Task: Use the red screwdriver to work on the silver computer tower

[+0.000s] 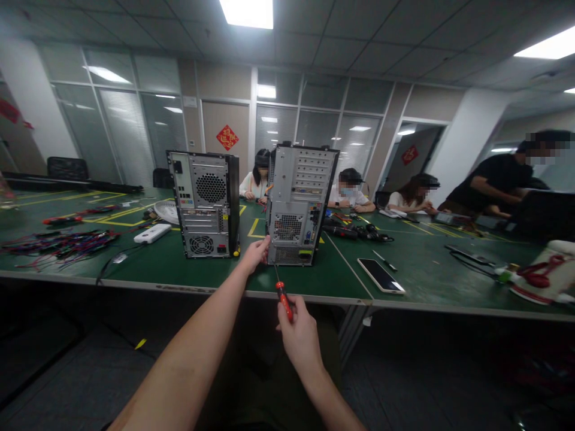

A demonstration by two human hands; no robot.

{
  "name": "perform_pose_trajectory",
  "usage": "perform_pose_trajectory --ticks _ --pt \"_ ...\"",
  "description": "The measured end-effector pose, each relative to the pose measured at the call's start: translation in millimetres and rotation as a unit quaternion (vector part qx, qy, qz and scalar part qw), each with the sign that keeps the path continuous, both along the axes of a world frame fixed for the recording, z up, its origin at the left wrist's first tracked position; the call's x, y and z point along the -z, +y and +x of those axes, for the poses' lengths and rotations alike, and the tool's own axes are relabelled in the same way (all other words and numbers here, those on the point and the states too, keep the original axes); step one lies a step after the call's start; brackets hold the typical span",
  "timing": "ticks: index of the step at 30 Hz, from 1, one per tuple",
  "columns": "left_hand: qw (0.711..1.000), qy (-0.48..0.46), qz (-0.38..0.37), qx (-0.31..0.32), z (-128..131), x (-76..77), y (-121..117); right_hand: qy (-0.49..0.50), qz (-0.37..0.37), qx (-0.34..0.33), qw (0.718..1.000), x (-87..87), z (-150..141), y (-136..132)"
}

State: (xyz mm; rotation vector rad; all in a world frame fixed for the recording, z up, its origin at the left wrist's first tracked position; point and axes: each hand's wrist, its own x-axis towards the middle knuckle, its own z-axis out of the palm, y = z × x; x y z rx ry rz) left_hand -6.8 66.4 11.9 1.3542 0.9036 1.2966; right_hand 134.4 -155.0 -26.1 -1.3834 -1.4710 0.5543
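Two computer tower cases stand upright on the green table point(171, 266), rear panels facing me. My left hand point(256, 252) reaches forward and touches the lower left rear corner of the right-hand case point(299, 203), fingers curled against it. My right hand point(300, 335) is closed round a screwdriver with a red and black handle point(284, 301); its thin shaft points up toward the bottom edge of that case. The left-hand case point(204, 203) stands apart, untouched.
A smartphone point(381, 276) lies flat right of the cases. Coloured cables point(58, 242) and a white power strip point(151, 233) lie at the left. Tools and black cables sit behind the cases. Several people sit or lean at the far side. A white and red object point(545, 272) lies far right.
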Motion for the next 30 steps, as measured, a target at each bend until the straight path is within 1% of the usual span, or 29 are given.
perform_pose_trajectory --ticks 2,4,8,10,11,12,14,19,22,25,27,28,30 --pt "1.000 -0.001 -0.001 0.001 -0.1 -0.8 -0.9 -0.070 0.063 0.029 0.995 2.3 0.8 -0.7" --pt "1.000 0.000 -0.002 -0.001 -0.2 -0.9 -0.7 -0.153 0.117 0.058 0.980 5.1 1.4 -1.4" --pt "1.000 0.000 -0.004 -0.005 0.1 0.2 1.3 -0.296 0.160 0.097 0.937 9.0 2.0 -1.7" --pt "1.000 -0.004 -0.005 -0.003 0.4 0.4 1.6 -0.339 0.177 0.103 0.918 9.3 2.0 -1.5" --pt "1.000 -0.006 -0.006 -0.002 0.7 0.3 1.3 -0.347 0.182 0.102 0.914 9.1 1.9 -1.4" --pt "1.000 -0.008 -0.006 -0.002 0.9 0.0 0.9 -0.345 0.183 0.098 0.915 8.9 1.7 -1.4" --pt "1.000 -0.011 -0.008 -0.002 1.2 -1.1 -0.5 -0.319 0.173 0.092 0.927 8.3 0.7 -1.5" --pt "1.000 -0.009 -0.012 -0.001 1.3 -3.6 -3.6 -0.208 0.136 0.074 0.966 4.4 -1.9 -1.4" --pt "1.000 -0.007 -0.015 -0.006 1.2 -3.9 -3.6 -0.100 0.074 0.044 0.991 0.9 -2.2 -0.4" --pt "1.000 -0.006 -0.015 -0.005 1.3 -3.9 -3.0 -0.001 0.001 0.020 1.000 -0.5 -2.2 0.8" --pt "1.000 -0.005 -0.015 -0.004 1.5 -4.1 -2.9 0.006 0.005 0.030 1.000 0.3 -2.4 1.2" --pt "1.000 -0.005 -0.014 -0.005 1.5 -4.2 -3.0 -0.017 0.026 0.043 0.999 1.1 -2.5 1.2" --pt "1.000 -0.006 -0.015 -0.008 1.7 -4.4 -3.2 -0.105 0.085 0.074 0.988 3.6 -2.4 0.8"
